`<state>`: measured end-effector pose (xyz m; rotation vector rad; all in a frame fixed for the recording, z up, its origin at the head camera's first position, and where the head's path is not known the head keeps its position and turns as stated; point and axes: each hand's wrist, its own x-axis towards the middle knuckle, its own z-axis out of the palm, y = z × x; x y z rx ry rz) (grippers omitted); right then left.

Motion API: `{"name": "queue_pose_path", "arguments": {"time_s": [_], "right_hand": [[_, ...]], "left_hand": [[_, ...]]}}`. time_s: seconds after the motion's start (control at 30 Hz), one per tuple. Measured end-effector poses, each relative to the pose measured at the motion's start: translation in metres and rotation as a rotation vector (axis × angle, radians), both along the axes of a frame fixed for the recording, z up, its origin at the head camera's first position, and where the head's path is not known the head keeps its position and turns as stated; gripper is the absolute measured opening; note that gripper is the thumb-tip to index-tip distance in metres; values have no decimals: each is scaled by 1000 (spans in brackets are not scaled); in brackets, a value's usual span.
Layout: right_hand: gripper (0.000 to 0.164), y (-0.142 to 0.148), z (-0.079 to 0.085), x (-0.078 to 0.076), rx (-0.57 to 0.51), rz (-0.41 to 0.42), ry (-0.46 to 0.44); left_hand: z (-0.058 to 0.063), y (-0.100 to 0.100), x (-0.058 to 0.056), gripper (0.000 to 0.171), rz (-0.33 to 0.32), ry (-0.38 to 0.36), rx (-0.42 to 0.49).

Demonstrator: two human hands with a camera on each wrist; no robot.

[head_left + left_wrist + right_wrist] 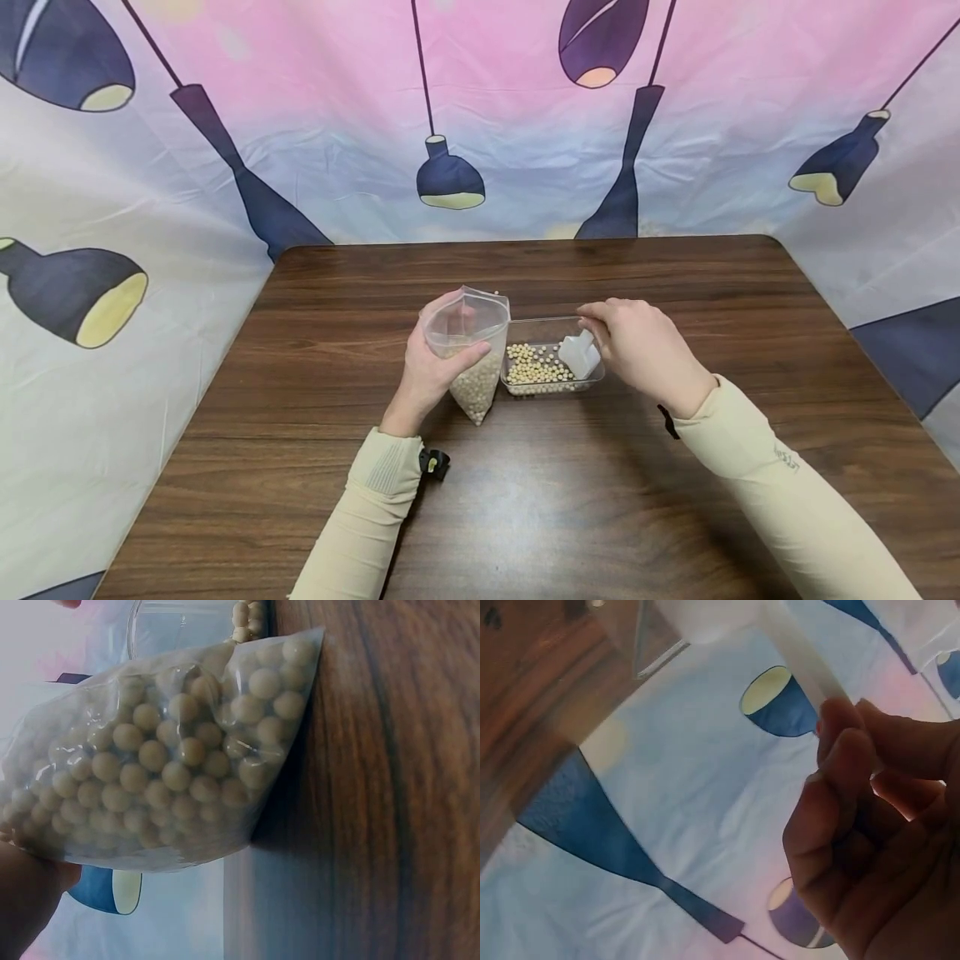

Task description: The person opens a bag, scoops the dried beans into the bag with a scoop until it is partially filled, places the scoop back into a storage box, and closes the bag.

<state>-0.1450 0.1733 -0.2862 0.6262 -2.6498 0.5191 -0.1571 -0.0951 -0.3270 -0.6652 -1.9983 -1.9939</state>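
My left hand grips a clear plastic zip bag and holds it upright with its mouth open. Pale round beads, perhaps dried beans, fill much of the bag, as the left wrist view of the bag shows. Just right of it stands a clear rectangular container with more of the same beads in it. My right hand pinches the handle of a white scoop between thumb and fingers. The scoop's head is over the container's right part; its contents are hidden. In the right wrist view the handle slants up from the fingers.
A dark wood-grain table lies beneath everything. One loose bead sits behind the bag. A cloth backdrop printed with hanging lamps rises behind the table's far edge and along both sides.
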Motion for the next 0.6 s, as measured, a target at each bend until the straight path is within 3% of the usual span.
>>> {"name": "queue_pose_path", "arguments": {"time_s": [0.2,0.6], "right_hand": [[19,7,-3,-6,-154,-53,-165],[21,7,-37,-11,-527,-97,-507]], "left_hand": [[0,1,0,68,0,0,1],[2,3,1,68,-1,-16,2]]}}
